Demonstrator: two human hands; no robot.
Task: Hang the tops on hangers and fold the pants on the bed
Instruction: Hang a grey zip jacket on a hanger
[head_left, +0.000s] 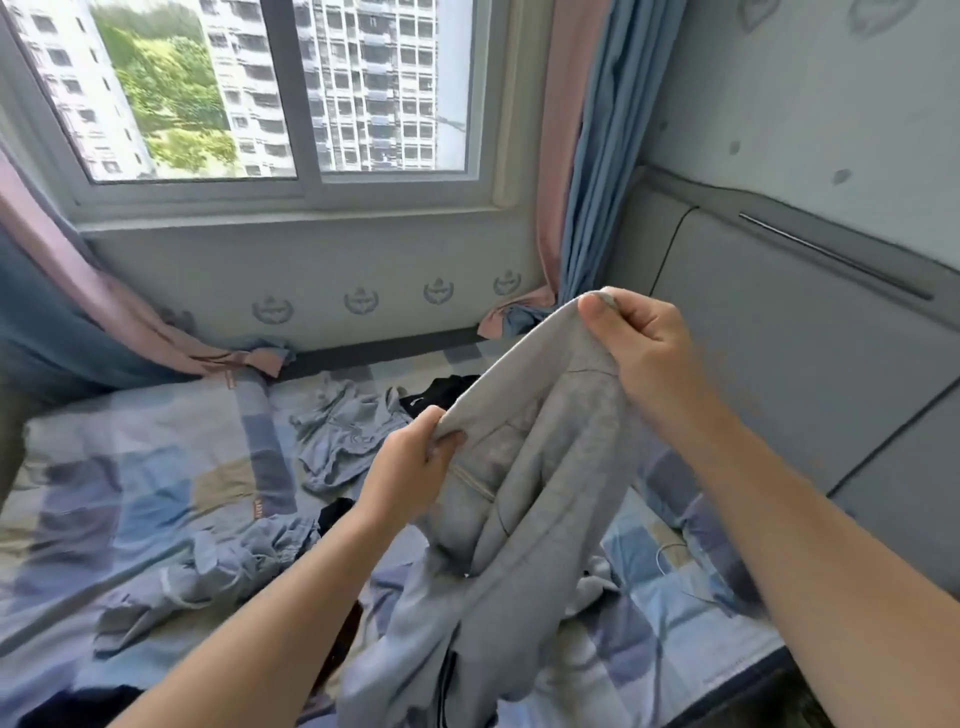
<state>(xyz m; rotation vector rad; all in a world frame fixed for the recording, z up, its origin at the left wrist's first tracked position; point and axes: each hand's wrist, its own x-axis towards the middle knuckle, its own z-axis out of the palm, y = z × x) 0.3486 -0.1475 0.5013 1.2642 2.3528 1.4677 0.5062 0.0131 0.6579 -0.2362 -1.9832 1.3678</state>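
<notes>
Grey garment (524, 467), crumpled, between hands.

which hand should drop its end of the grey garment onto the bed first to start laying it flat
Probably the left hand. It grips the grey garment lower, closer to the checked bed, with open cover just beside it. The right hand holds its end higher up, near the headboard.

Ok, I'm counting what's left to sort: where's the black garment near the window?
In the head view, the black garment lies on the bed past centre, just behind the grey garment held up in both hands, right of a crumpled blue top.
</notes>
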